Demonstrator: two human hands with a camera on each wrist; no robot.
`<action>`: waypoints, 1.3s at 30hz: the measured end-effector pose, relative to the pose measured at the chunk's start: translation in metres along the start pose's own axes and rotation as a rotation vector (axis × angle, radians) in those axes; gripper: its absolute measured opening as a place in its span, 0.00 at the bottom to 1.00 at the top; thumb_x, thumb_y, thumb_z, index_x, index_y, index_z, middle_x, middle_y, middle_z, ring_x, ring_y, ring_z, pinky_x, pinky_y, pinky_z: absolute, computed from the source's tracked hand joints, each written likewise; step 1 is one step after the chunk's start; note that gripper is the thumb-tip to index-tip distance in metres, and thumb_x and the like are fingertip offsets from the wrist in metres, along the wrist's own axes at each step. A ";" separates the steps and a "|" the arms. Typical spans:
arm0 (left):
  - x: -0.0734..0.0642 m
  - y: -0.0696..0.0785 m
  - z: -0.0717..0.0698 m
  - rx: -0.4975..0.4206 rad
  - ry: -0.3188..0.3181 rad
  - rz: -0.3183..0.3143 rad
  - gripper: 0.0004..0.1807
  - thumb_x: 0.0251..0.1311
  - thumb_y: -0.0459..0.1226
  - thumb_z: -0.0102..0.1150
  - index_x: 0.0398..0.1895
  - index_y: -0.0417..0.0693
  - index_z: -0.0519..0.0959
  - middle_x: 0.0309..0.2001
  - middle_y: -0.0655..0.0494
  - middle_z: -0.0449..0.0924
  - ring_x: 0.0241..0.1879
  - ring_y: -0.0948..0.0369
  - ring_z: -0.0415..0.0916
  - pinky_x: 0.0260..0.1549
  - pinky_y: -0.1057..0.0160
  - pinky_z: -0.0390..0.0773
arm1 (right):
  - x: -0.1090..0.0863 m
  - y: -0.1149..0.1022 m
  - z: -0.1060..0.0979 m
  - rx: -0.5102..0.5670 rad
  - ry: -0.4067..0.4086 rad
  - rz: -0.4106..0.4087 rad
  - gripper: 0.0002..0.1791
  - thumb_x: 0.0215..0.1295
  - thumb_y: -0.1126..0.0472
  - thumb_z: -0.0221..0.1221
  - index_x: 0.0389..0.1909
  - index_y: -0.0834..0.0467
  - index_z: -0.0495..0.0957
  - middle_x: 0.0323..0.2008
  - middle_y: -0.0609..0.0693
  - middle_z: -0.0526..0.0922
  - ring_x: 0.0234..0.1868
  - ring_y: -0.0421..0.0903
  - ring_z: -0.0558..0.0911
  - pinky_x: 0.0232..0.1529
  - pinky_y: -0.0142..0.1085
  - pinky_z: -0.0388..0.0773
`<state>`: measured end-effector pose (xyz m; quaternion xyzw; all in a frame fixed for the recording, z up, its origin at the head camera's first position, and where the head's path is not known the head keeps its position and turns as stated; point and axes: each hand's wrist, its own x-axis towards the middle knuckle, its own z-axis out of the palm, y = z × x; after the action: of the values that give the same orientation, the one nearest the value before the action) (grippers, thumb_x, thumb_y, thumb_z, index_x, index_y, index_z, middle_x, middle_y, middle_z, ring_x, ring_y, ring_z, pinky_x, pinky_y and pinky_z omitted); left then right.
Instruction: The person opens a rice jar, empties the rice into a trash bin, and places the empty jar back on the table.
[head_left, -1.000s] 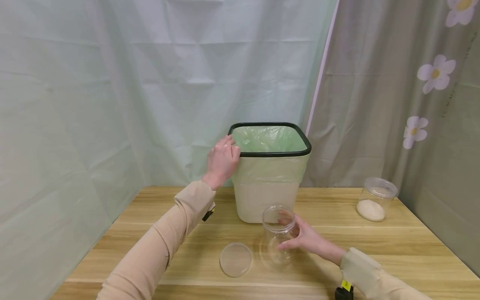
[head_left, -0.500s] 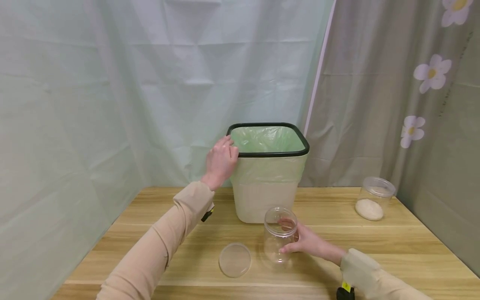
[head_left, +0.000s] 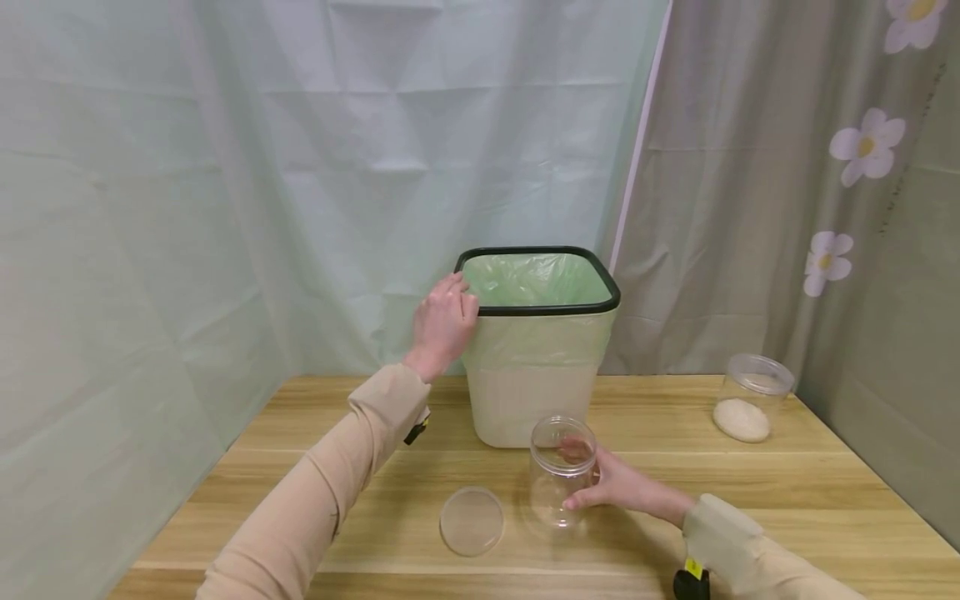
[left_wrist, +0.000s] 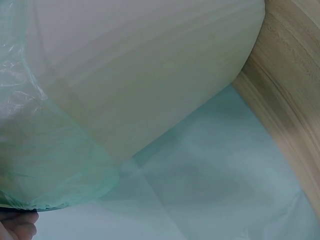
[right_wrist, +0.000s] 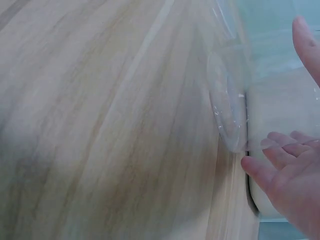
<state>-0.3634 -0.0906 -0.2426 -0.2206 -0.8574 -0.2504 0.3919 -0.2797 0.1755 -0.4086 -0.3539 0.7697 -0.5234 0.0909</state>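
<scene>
My left hand (head_left: 444,323) grips the black rim at the left side of a white trash bin (head_left: 528,404), which is lined with a thin green bag. In the left wrist view only some fingertips (left_wrist: 22,227) show at that rim. My right hand (head_left: 618,487) holds a clear, wide-mouthed jar (head_left: 551,492) from its right side, thumb in front and fingers behind. The jar stands upright on the table, uncapped, and nothing shows inside. To its left a clear round lid (head_left: 472,521) lies flat. The right wrist view shows the jar's base (right_wrist: 230,110) on the wood.
A second clear jar (head_left: 780,400) stands at the table's back right, with white material (head_left: 741,419) at its bottom. Pale curtains (head_left: 360,192) hang behind and beside the wooden table (head_left: 750,517). The bin is just behind the jar in my right hand.
The jar in my right hand has shifted slightly to the right and stands straighter. My left hand has stayed on the bin's rim, and the lid has not moved.
</scene>
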 end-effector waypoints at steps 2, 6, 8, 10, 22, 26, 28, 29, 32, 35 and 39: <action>0.000 0.001 0.000 0.004 0.000 0.004 0.20 0.58 0.34 0.37 0.42 0.30 0.77 0.52 0.40 0.72 0.54 0.50 0.66 0.49 0.54 0.67 | -0.001 0.000 -0.001 -0.004 -0.003 0.013 0.46 0.48 0.61 0.68 0.60 0.74 0.50 0.58 0.73 0.58 0.58 0.67 0.59 0.51 0.60 0.58; 0.001 0.002 0.000 0.011 0.001 0.011 0.22 0.58 0.36 0.34 0.41 0.30 0.78 0.51 0.41 0.72 0.54 0.50 0.67 0.47 0.53 0.69 | -0.002 0.001 -0.003 -0.009 -0.010 0.021 0.48 0.46 0.62 0.69 0.61 0.73 0.49 0.58 0.73 0.58 0.58 0.66 0.59 0.53 0.57 0.56; 0.001 0.003 -0.001 0.011 0.002 0.015 0.23 0.58 0.37 0.33 0.42 0.31 0.78 0.51 0.40 0.72 0.54 0.50 0.67 0.47 0.53 0.69 | -0.003 0.000 -0.004 0.000 -0.008 0.027 0.50 0.45 0.63 0.69 0.62 0.72 0.47 0.58 0.73 0.57 0.59 0.66 0.58 0.53 0.57 0.55; 0.001 0.003 0.000 0.012 0.007 0.018 0.24 0.58 0.37 0.33 0.41 0.31 0.78 0.51 0.41 0.73 0.53 0.50 0.67 0.46 0.53 0.70 | -0.004 -0.001 -0.004 0.008 -0.009 0.034 0.52 0.44 0.63 0.69 0.63 0.71 0.44 0.58 0.72 0.57 0.58 0.67 0.58 0.54 0.57 0.54; 0.000 0.001 0.001 0.004 0.012 0.003 0.19 0.57 0.33 0.39 0.41 0.29 0.78 0.51 0.40 0.72 0.53 0.49 0.67 0.46 0.52 0.70 | -0.018 -0.004 -0.019 -0.087 0.007 0.065 0.50 0.44 0.72 0.60 0.64 0.73 0.39 0.58 0.76 0.51 0.56 0.71 0.57 0.51 0.61 0.56; 0.001 0.001 -0.001 0.005 0.012 0.003 0.22 0.57 0.35 0.35 0.41 0.29 0.77 0.52 0.40 0.72 0.54 0.49 0.67 0.47 0.52 0.69 | -0.021 -0.002 -0.029 -0.114 0.069 0.070 0.44 0.49 0.71 0.58 0.63 0.74 0.42 0.56 0.74 0.56 0.54 0.70 0.61 0.49 0.60 0.60; 0.001 0.001 -0.001 0.003 0.017 0.009 0.23 0.57 0.36 0.33 0.40 0.29 0.78 0.51 0.40 0.72 0.53 0.48 0.67 0.46 0.52 0.69 | -0.023 -0.001 -0.033 -0.136 0.113 0.066 0.42 0.51 0.71 0.58 0.62 0.74 0.43 0.55 0.74 0.59 0.52 0.70 0.62 0.47 0.60 0.62; 0.001 0.000 -0.001 0.005 0.018 0.012 0.23 0.57 0.36 0.33 0.40 0.29 0.78 0.51 0.40 0.72 0.53 0.48 0.67 0.46 0.52 0.70 | -0.024 -0.001 -0.035 -0.150 0.141 0.062 0.41 0.52 0.71 0.58 0.62 0.74 0.44 0.54 0.73 0.60 0.52 0.70 0.63 0.47 0.60 0.63; 0.001 -0.001 0.000 0.005 0.022 0.021 0.21 0.57 0.35 0.36 0.40 0.29 0.78 0.50 0.40 0.73 0.52 0.48 0.68 0.45 0.52 0.70 | -0.026 0.001 -0.039 -0.200 0.239 0.034 0.39 0.53 0.72 0.58 0.62 0.74 0.46 0.54 0.74 0.60 0.52 0.71 0.63 0.46 0.61 0.62; 0.001 -0.001 0.001 0.008 0.022 0.021 0.21 0.56 0.34 0.36 0.40 0.29 0.78 0.50 0.40 0.73 0.52 0.48 0.68 0.44 0.52 0.71 | -0.027 0.003 -0.043 -0.289 0.340 0.019 0.39 0.54 0.71 0.59 0.62 0.73 0.47 0.57 0.75 0.57 0.56 0.71 0.59 0.49 0.62 0.58; 0.000 -0.001 0.002 0.008 0.024 0.017 0.23 0.57 0.36 0.34 0.40 0.29 0.78 0.51 0.40 0.72 0.52 0.48 0.68 0.45 0.52 0.70 | -0.027 0.006 -0.049 -0.381 0.440 0.040 0.42 0.55 0.69 0.60 0.63 0.73 0.43 0.61 0.74 0.50 0.60 0.69 0.51 0.54 0.61 0.50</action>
<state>-0.3651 -0.0900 -0.2436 -0.2233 -0.8518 -0.2463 0.4049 -0.2878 0.2304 -0.3991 -0.2272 0.8623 -0.4316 -0.1359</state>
